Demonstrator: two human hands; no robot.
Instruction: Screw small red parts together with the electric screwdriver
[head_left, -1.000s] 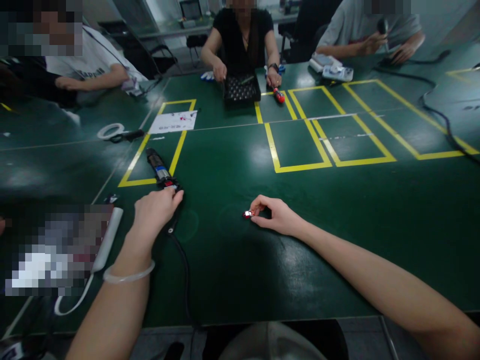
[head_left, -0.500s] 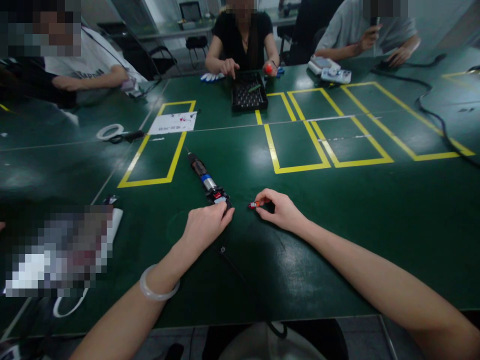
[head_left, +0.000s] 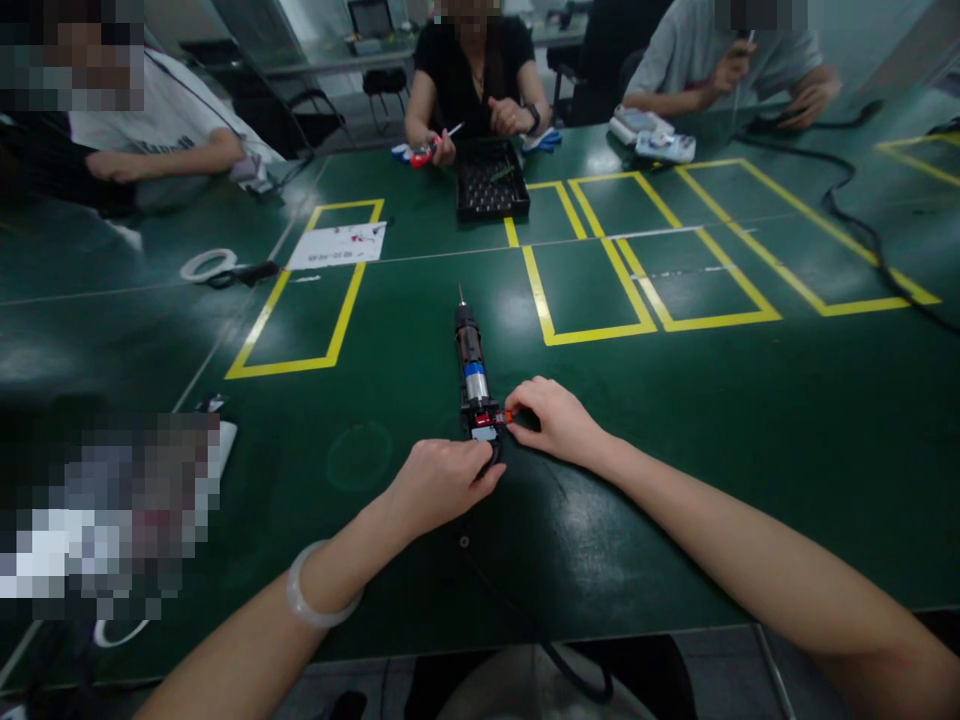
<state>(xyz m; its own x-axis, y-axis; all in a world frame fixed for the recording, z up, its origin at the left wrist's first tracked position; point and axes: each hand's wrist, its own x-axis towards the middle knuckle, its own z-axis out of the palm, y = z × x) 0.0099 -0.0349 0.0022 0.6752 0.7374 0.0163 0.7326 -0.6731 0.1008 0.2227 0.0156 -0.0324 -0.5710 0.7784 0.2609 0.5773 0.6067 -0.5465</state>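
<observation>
On the green table (head_left: 420, 590) lies an electric screwdriver (head_left: 475, 380) with its inner parts exposed, its thin bit pointing away from me. My left hand (head_left: 442, 478) is closed around the near end of its body. My right hand (head_left: 551, 415) pinches a small red and orange part (head_left: 507, 416) against the right side of the body. Whether that part is seated or only touching, I cannot tell. A black cable (head_left: 525, 620) runs from the near end toward the table's front edge.
Yellow tape rectangles (head_left: 600, 332) mark the table. Across from me, a person (head_left: 472, 90) holds a red-handled tool beside a black tray (head_left: 493, 212) of small parts. A white sheet (head_left: 337, 246) and a tape roll (head_left: 208, 265) lie left. Another cable (head_left: 862, 225) curves at right.
My left hand has swung the screwdriver to the right and turned it straighter. The small part in my right hand now meets its side. The person opposite now holds the red tool in the other hand.
</observation>
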